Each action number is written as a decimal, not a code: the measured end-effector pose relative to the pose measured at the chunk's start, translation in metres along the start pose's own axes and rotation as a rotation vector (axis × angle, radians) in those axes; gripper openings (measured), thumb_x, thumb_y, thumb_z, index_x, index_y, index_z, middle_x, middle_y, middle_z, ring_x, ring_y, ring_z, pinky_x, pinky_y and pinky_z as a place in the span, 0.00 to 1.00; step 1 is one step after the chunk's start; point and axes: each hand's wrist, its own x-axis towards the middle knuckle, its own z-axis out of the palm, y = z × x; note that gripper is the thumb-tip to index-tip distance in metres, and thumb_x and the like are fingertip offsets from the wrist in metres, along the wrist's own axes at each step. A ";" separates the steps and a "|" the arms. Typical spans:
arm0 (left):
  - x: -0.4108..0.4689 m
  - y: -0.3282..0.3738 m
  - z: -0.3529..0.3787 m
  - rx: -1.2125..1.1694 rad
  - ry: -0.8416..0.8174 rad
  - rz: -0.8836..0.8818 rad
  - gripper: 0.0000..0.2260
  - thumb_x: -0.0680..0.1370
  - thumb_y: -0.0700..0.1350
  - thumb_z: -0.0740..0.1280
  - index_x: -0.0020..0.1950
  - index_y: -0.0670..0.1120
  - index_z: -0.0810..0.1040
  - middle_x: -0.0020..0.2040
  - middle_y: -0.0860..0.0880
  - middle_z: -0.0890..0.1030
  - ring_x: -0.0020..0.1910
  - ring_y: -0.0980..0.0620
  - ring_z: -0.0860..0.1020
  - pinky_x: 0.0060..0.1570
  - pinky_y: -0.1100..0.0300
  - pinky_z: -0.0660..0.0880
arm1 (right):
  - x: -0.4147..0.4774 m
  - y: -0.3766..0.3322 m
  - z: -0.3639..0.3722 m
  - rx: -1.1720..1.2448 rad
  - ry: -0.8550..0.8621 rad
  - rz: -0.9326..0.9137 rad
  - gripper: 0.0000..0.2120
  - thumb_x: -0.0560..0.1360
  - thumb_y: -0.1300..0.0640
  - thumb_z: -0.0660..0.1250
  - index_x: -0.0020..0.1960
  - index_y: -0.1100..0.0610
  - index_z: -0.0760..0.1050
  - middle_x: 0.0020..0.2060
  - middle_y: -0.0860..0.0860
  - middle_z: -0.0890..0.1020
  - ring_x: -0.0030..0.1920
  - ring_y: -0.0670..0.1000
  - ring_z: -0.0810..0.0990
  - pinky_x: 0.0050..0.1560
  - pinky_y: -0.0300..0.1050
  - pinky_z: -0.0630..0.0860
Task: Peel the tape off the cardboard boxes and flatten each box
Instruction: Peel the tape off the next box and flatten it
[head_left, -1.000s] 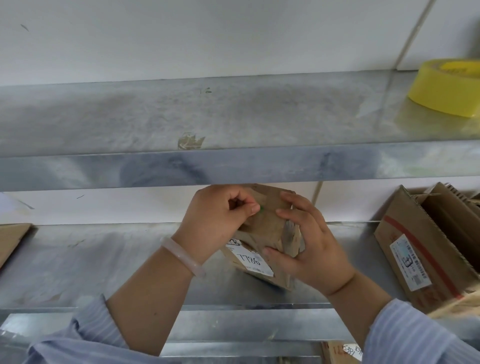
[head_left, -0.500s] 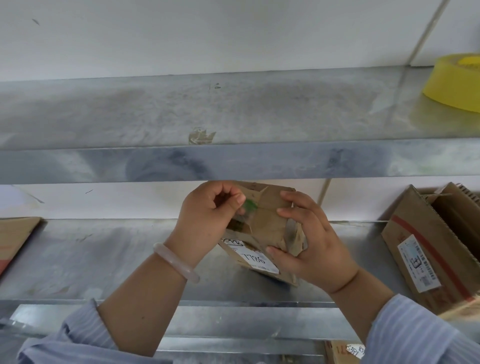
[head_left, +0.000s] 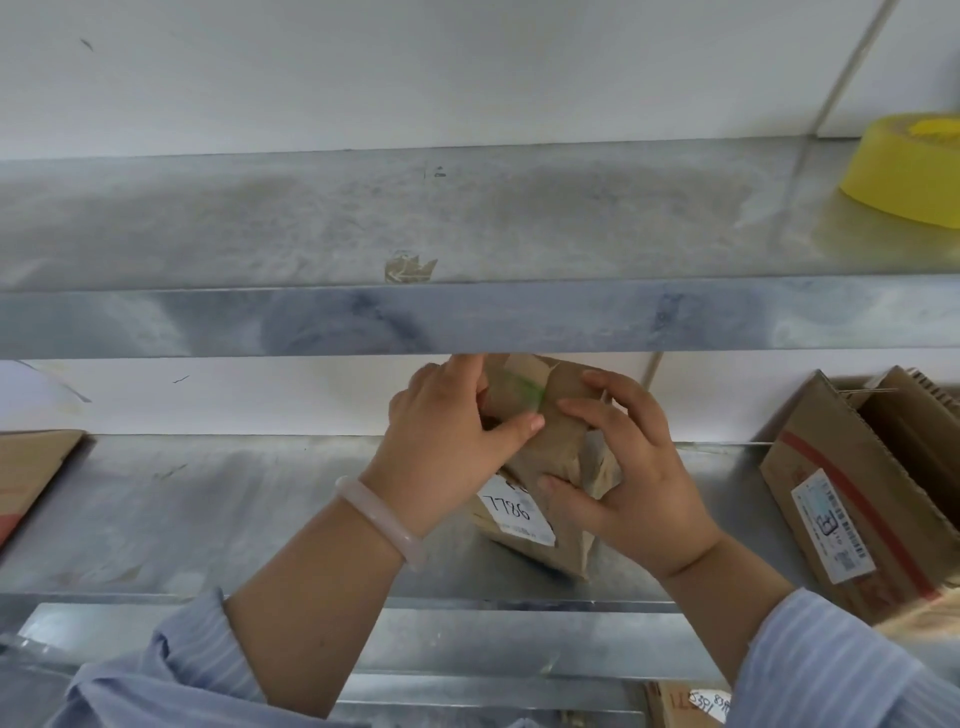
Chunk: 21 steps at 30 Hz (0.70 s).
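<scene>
A small brown cardboard box (head_left: 558, 447) with a white handwritten label (head_left: 511, 512) stands tilted on the lower metal shelf (head_left: 208, 514). Clear tape with a green mark (head_left: 530, 389) covers its top. My left hand (head_left: 447, 447) grips the box's upper left side, thumb pressed against the front and fingers curled over the top. My right hand (head_left: 628, 478) grips the right side, fingers bent over the top edge and thumb under the front. The box's top partly hides behind the upper shelf's edge.
The upper metal shelf (head_left: 467, 317) juts out just above my hands; a yellow tape roll (head_left: 909, 171) sits on it at right. An opened larger box (head_left: 872, 493) with a red stripe leans at right. Flat cardboard (head_left: 26, 478) lies at the far left. Another labelled box (head_left: 685, 701) lies below.
My left hand has shifted from pinching the tape at the box's top to gripping the upper left side. The box has turned slightly and risen toward the upper shelf.
</scene>
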 end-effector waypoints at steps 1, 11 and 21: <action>0.002 0.000 -0.002 0.037 0.019 0.001 0.20 0.70 0.62 0.71 0.52 0.52 0.68 0.42 0.56 0.73 0.44 0.53 0.73 0.49 0.51 0.73 | 0.001 -0.001 -0.001 0.004 0.004 0.026 0.27 0.68 0.47 0.74 0.62 0.60 0.76 0.65 0.59 0.71 0.66 0.55 0.71 0.63 0.49 0.74; -0.012 -0.005 0.012 -0.140 0.207 0.127 0.09 0.71 0.51 0.74 0.44 0.48 0.80 0.45 0.56 0.77 0.50 0.53 0.76 0.53 0.57 0.73 | -0.001 -0.003 0.002 0.101 0.089 0.280 0.31 0.65 0.41 0.75 0.64 0.53 0.75 0.63 0.46 0.69 0.65 0.46 0.71 0.54 0.51 0.80; -0.014 -0.011 0.027 -0.117 0.254 0.155 0.08 0.70 0.46 0.76 0.43 0.45 0.78 0.47 0.53 0.76 0.50 0.50 0.74 0.53 0.59 0.71 | -0.006 -0.007 0.005 0.051 0.088 0.347 0.33 0.63 0.37 0.74 0.64 0.50 0.74 0.63 0.44 0.68 0.65 0.44 0.70 0.51 0.50 0.81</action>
